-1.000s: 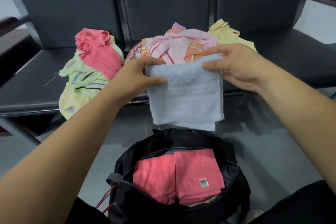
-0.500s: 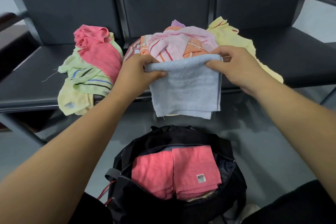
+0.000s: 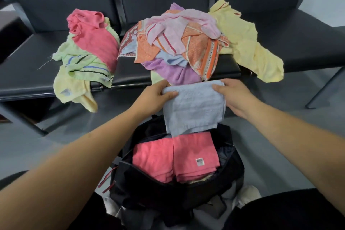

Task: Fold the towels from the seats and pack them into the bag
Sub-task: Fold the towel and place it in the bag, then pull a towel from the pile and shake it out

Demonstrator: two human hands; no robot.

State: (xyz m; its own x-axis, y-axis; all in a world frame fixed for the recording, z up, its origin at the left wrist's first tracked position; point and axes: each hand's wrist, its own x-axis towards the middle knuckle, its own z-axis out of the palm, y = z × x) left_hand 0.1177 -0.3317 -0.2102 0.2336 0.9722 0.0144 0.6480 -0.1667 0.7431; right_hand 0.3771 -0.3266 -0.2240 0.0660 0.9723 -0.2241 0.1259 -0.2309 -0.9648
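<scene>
A folded light blue towel (image 3: 193,109) hangs just above the open black bag (image 3: 168,194) on the floor. My left hand (image 3: 155,97) pinches its top left corner and my right hand (image 3: 233,97) grips its top right corner. Its lower edge reaches the far rim of the bag. Inside the bag lie folded pink towels (image 3: 177,157), one with a white label. On the seats behind, loose towels are heaped: a pink and green pile (image 3: 87,52) at the left, a mixed orange, pink and purple pile (image 3: 177,43) in the middle, a yellow towel (image 3: 248,46) at the right.
A row of dark padded seats (image 3: 308,43) with metal legs runs across the back. Grey floor (image 3: 261,145) lies around the bag. Dark armrests show at the far left edge. My dark-clothed legs flank the bag at the bottom.
Both hands have lowered the blue towel from in front of the seat pile down toward the bag's opening. The view tilted down with them.
</scene>
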